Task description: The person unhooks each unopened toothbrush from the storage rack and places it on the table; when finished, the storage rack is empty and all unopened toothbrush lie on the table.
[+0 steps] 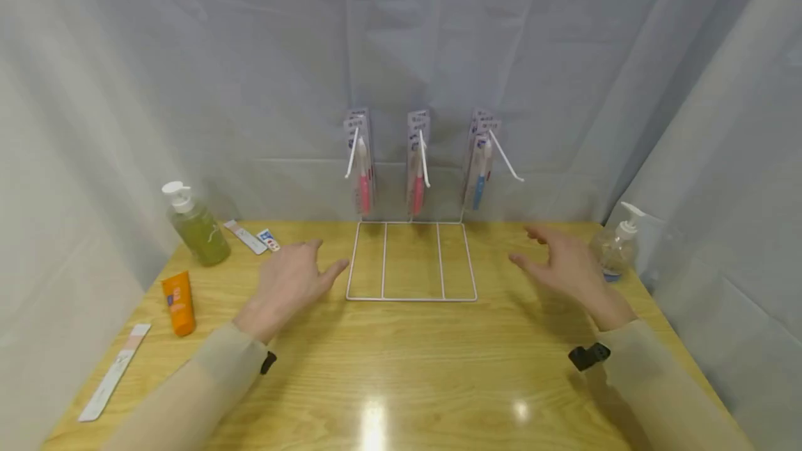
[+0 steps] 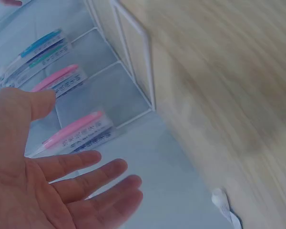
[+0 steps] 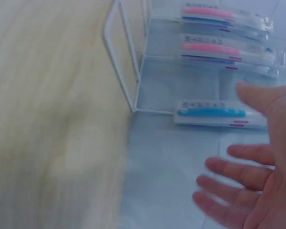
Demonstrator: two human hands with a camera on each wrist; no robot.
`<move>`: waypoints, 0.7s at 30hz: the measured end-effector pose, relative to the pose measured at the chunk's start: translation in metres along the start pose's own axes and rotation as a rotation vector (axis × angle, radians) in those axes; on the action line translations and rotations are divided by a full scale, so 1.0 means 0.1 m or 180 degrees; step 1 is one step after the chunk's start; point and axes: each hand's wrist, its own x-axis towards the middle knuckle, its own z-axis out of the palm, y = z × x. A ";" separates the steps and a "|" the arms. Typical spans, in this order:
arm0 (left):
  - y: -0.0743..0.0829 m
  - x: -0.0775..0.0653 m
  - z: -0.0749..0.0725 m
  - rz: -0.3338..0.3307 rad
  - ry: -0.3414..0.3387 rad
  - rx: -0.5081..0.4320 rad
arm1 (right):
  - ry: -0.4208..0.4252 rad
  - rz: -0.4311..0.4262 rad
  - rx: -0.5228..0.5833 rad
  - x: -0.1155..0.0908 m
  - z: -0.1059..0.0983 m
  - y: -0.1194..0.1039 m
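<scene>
A white wire rack [image 1: 411, 300] stands on the table, its three hooks holding packaged toothbrushes. Pink toothbrushes show at the front on the left hook [image 1: 365, 190] and the middle hook [image 1: 418, 193]; a blue toothbrush [image 1: 480, 190] fronts the right hook. My left hand [image 1: 291, 280] hovers left of the rack's base, fingers spread and holding nothing. On the other side, my right hand [image 1: 567, 266] is held with thumb and fingers apart, also holding nothing. In the right wrist view, its thumb overlaps the area near the blue toothbrush pack [image 3: 212, 113].
At the left stand a green pump bottle [image 1: 203, 232] and an orange tube [image 1: 179, 303]. A long white packet [image 1: 115, 373], a shorter packet [image 1: 246, 236] and a small card-like piece [image 1: 268, 240] lie there too. A clear pump bottle [image 1: 617, 250] stands behind my right hand. Grey curtains surround the table.
</scene>
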 end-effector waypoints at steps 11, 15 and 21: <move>0.10 0.20 0.11 0.0010 -0.0077 -0.0577 | 0.0322 0.0157 0.1297 0.59 -0.13 -0.10; 0.08 0.28 0.20 -0.0126 -0.0203 -0.0907 | 0.0382 0.0303 0.1595 0.84 -0.17 -0.12; 0.05 0.42 0.36 -0.0322 -0.0301 -0.1355 | 0.0408 0.0537 0.2264 1.16 -0.17 -0.14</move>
